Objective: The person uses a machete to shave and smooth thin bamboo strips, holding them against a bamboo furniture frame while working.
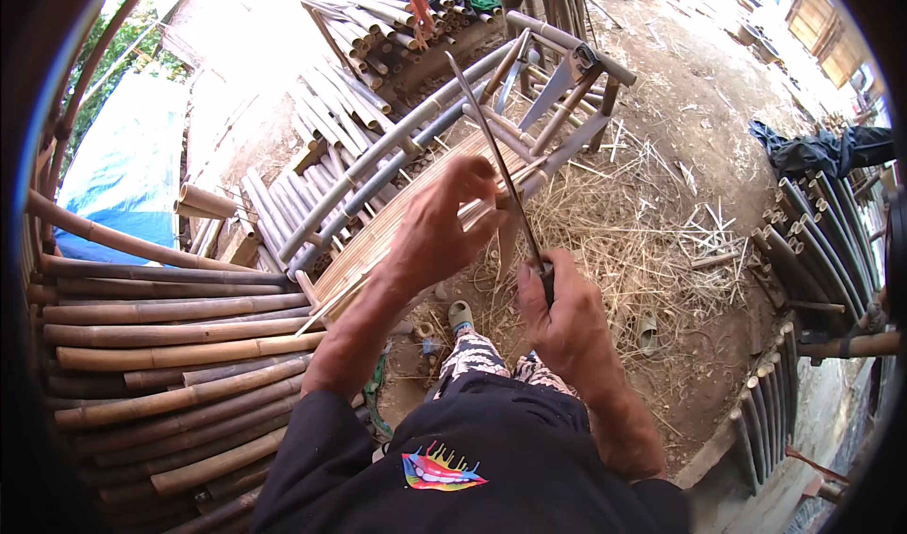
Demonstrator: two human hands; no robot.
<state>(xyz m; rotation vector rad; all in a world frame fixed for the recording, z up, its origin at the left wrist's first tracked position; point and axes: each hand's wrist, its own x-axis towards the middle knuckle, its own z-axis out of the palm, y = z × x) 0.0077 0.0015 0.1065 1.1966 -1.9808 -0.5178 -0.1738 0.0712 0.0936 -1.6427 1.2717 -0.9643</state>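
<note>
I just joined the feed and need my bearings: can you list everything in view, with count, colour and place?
Long knife: one, dark blade, upright at centre, handle in the right hand.
Bamboo strip: one, pale tan, in the left hand against the blade.
Bamboo frame: one, grey, ahead of the hands.
Bamboo poles: many, brown, stacked at left.
Shavings: a heap, straw-coloured, on the ground at right.
Tarp: one, blue, far left.
Sandal: one, green, below the hands.
Left hand: gripping the strip.
Right hand: gripping the knife handle.
</note>
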